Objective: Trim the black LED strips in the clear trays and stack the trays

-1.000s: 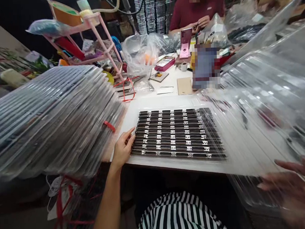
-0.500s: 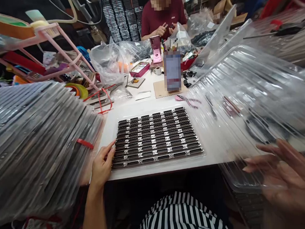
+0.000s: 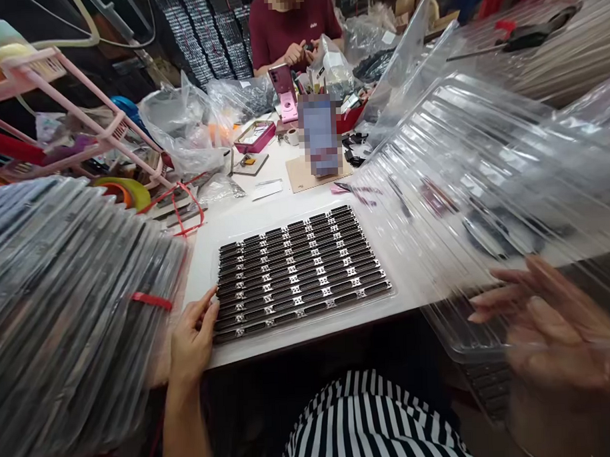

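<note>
A clear tray filled with rows of dark connectors (image 3: 296,272) lies flat on the white table (image 3: 249,207). My left hand (image 3: 193,332) pinches the tray's left edge near its front corner. At the right, my right hand (image 3: 553,326) is partly blurred at the near edge of a clear ribbed plastic tray (image 3: 432,157), which is tilted up and see-through. The fingers of that hand are spread, and its thumb seems to be behind or under the plastic, so its hold is unclear.
Tall stacks of filled clear trays (image 3: 77,303) stand at the left, below a pink rack (image 3: 101,135). A phone on a pink stand (image 3: 287,102), a pink box (image 3: 256,135) and plastic bags (image 3: 181,126) sit farther back. A person in maroon (image 3: 298,32) sits opposite.
The whole view has shifted, so the table things appear farther left. Both hands keep nearly the same places relative to the trays.
</note>
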`<state>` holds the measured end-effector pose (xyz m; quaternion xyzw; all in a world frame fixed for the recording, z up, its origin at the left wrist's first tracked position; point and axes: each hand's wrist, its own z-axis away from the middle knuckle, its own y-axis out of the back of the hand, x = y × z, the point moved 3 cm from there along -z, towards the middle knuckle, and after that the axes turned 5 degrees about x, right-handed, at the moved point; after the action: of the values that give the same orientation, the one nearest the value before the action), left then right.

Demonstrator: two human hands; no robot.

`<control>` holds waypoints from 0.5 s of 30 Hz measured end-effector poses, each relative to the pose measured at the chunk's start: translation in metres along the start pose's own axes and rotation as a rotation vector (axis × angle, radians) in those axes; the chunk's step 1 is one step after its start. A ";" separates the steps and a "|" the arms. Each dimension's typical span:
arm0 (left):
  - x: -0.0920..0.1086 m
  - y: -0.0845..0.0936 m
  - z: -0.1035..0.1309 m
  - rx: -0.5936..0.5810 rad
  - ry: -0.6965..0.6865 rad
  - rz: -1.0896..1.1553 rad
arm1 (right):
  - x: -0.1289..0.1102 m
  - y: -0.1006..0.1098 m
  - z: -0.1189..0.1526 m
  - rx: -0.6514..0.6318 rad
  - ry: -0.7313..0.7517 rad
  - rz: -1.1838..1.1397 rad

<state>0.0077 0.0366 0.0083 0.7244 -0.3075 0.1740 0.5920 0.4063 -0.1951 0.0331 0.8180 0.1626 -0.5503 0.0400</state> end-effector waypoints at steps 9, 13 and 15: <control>0.001 -0.001 0.002 0.001 -0.011 0.020 | 0.000 0.001 0.005 -0.022 0.006 -0.001; 0.000 0.000 0.003 -0.001 -0.009 0.058 | -0.010 -0.005 0.009 -0.014 0.074 0.046; 0.000 0.000 0.004 -0.009 -0.003 0.078 | -0.015 -0.008 0.011 0.002 0.116 0.070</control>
<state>0.0070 0.0328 0.0070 0.7096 -0.3371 0.1943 0.5874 0.3892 -0.1932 0.0434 0.8537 0.1356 -0.5004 0.0489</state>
